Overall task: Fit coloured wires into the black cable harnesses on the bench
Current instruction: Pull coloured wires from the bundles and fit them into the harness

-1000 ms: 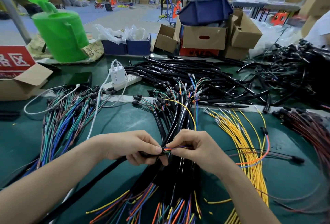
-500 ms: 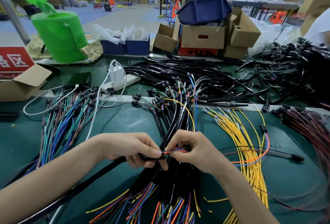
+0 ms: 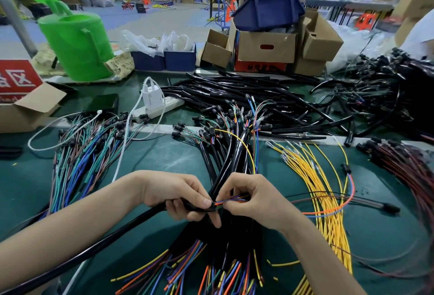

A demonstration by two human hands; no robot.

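My left hand (image 3: 178, 195) grips the open end of a black harness tube (image 3: 112, 236) that runs off to the lower left. My right hand (image 3: 251, 197) pinches a small bunch of coloured wires (image 3: 231, 199), orange, blue and purple, right at the tube's mouth. Those wires trail to the right as an orange and blue loop (image 3: 338, 205). Under both hands lies a pile of black harnesses (image 3: 225, 160) with coloured wire ends sticking out near the bench's front edge.
Loose yellow wires (image 3: 321, 189) lie to the right, dark red ones (image 3: 408, 172) further right, green and blue wires (image 3: 79, 153) to the left. Black tubes (image 3: 258, 97), a white power strip (image 3: 162, 106), a green watering can (image 3: 77, 43) and cardboard boxes (image 3: 265, 45) stand behind.
My hands stay together at the tube's mouth. The right fingers have shifted slightly along the coloured wires; little else differs.
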